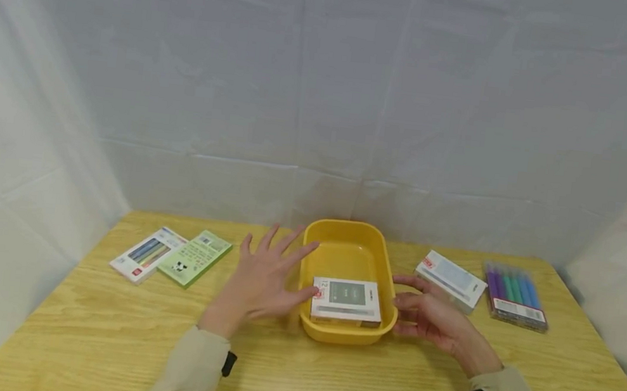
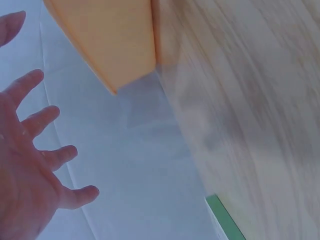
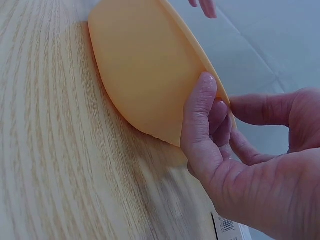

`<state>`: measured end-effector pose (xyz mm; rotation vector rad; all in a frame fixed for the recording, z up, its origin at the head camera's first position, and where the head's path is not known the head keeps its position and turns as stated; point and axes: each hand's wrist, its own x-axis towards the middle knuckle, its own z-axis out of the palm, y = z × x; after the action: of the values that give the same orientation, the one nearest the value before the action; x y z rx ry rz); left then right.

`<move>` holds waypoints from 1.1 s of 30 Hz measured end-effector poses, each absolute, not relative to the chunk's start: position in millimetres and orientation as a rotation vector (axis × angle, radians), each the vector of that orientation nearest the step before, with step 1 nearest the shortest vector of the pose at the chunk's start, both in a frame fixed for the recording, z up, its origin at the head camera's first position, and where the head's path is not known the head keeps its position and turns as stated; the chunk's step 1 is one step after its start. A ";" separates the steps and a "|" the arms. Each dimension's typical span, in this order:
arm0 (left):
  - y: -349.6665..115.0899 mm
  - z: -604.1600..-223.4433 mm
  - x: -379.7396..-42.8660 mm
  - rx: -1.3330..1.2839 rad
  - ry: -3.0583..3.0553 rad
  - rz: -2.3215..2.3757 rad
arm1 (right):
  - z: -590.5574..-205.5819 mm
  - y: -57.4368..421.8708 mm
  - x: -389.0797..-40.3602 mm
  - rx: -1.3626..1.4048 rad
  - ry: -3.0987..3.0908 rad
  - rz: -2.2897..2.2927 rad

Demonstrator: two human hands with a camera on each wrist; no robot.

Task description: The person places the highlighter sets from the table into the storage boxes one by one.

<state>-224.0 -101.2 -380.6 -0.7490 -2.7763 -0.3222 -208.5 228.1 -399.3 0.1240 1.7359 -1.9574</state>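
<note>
A yellow plastic basket (image 1: pixel 335 337) stands on the table, with a white cardboard box (image 1: pixel 347 301) marked 12 lying inside its near end. My left hand (image 1: pixel 264 279) is spread wide beside the basket's left rim and holds nothing. In the head view its thumb overlaps the box's left edge; the left wrist view has the left hand (image 2: pixel 25 165) apart from the basket (image 2: pixel 112 40). On the other side, my right hand (image 1: pixel 433 316) grips the basket's right rim. Curled fingers (image 3: pixel 197 117) meet the outer wall in the right wrist view.
Left on the wooden table (image 1: pixel 104 326) lie a flat pack of coloured pens (image 1: pixel 149 253) and a green booklet (image 1: pixel 196 258). Behind my right hand is another white box (image 1: pixel 451 279), beside a clear pack of coloured markers (image 1: pixel 516 294). A white sheet (image 1: pixel 335 96) hangs behind the table.
</note>
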 end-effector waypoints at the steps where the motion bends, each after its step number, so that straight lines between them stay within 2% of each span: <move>1: -103.5 -381.3 -223.7 -0.737 -2.780 -0.319 | -399.3 228.0 -208.3 0.123 1.735 -1.958; 33: -176.5 -396.8 -228.8 -0.407 -2.977 -0.363 | -400.0 228.6 -207.5 0.087 1.713 -1.985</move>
<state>-228.8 -176.5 -396.8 -0.4075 -2.9771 -0.3632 -207.5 228.6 -400.0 0.0873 1.7132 -1.9850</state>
